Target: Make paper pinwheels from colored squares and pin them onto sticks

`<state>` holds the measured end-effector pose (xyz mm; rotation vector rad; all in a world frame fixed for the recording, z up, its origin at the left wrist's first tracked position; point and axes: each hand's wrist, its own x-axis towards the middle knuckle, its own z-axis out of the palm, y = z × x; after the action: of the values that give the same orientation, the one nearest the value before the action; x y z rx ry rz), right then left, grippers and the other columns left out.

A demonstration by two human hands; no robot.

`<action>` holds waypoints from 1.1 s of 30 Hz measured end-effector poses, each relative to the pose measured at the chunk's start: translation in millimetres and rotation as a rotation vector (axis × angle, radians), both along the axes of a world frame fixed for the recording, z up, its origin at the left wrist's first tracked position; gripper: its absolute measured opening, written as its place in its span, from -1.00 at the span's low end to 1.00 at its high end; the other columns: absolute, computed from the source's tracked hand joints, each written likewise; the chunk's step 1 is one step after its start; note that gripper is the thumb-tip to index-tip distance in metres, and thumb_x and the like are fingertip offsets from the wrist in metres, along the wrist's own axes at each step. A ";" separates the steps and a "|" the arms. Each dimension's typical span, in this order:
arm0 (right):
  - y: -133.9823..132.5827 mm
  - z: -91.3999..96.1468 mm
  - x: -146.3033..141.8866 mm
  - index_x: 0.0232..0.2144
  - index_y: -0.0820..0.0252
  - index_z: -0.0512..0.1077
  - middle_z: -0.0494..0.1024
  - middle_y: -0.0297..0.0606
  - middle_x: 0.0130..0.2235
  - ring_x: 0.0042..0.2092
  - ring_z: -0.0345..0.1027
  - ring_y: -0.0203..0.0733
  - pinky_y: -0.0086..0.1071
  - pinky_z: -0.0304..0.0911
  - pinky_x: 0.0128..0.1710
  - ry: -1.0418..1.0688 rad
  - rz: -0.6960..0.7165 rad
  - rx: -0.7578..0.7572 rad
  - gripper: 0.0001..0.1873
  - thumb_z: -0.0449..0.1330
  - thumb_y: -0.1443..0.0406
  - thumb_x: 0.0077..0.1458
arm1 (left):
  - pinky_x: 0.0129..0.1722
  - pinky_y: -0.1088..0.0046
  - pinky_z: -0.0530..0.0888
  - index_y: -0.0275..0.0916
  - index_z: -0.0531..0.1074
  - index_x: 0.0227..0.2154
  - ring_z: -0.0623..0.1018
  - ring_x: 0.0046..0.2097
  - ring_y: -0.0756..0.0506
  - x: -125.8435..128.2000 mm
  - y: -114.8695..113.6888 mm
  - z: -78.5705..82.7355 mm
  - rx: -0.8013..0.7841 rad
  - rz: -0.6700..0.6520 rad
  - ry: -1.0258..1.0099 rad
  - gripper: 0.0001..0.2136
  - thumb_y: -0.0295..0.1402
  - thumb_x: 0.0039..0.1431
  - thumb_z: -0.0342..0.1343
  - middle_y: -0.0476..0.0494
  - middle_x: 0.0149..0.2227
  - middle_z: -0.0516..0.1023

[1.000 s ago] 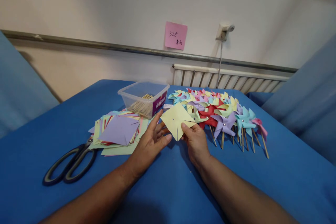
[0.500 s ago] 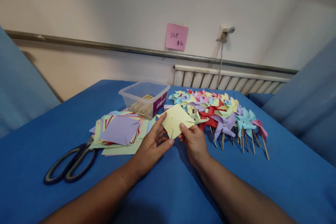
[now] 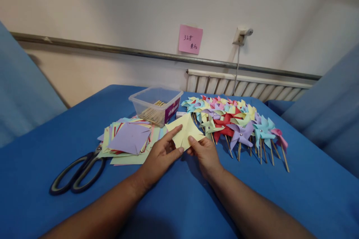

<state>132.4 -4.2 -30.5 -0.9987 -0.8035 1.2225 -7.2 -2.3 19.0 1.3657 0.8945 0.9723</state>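
A pale yellow paper square (image 3: 183, 130) with slits cut in from its corners is held up above the blue tabletop, slightly bent. My right hand (image 3: 207, 155) pinches its lower right edge, thumb on top and fingers underneath. My left hand (image 3: 159, 157) grips the left side, with the index finger lying across the face and the thumb by the bottom corner. What the other left fingers do beneath the sheet is hidden. Left of my left hand lies a stack of coloured paper squares (image 3: 129, 138), a purple one on top. Black-handled scissors (image 3: 90, 171) rest beside it, blades partly under the paper.
Behind the stack stands a clear plastic box (image 3: 173, 109) with thin wooden sticks (image 3: 153, 115) inside. Many finished paper pinwheels (image 3: 241, 134) on sticks lie massed at the right. A small box (image 3: 180, 114) sits near the plastic box. A radiator (image 3: 249, 84) and wall are beyond.
The yellow square has tilted and bent a little, and my left index finger has slid further onto its face. My right thumb has shifted slightly left. The view has moved slightly.
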 end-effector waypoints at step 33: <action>-14.4 15.9 6.0 -0.41 0.09 0.49 0.30 -0.22 0.06 0.09 0.18 -0.10 -0.17 0.10 0.06 -0.869 -0.296 0.516 -0.94 0.20 0.29 0.06 | 0.07 0.26 0.29 -0.24 0.42 -0.01 0.44 0.03 -0.20 -0.4 4.8 -1.7 -0.174 -0.073 -0.404 -0.65 -0.33 0.11 0.11 -0.24 0.00 0.49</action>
<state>138.4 -18.6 -14.6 -1.1498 -1.4838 0.2452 -7.6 2.5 17.3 0.9996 0.6027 1.0404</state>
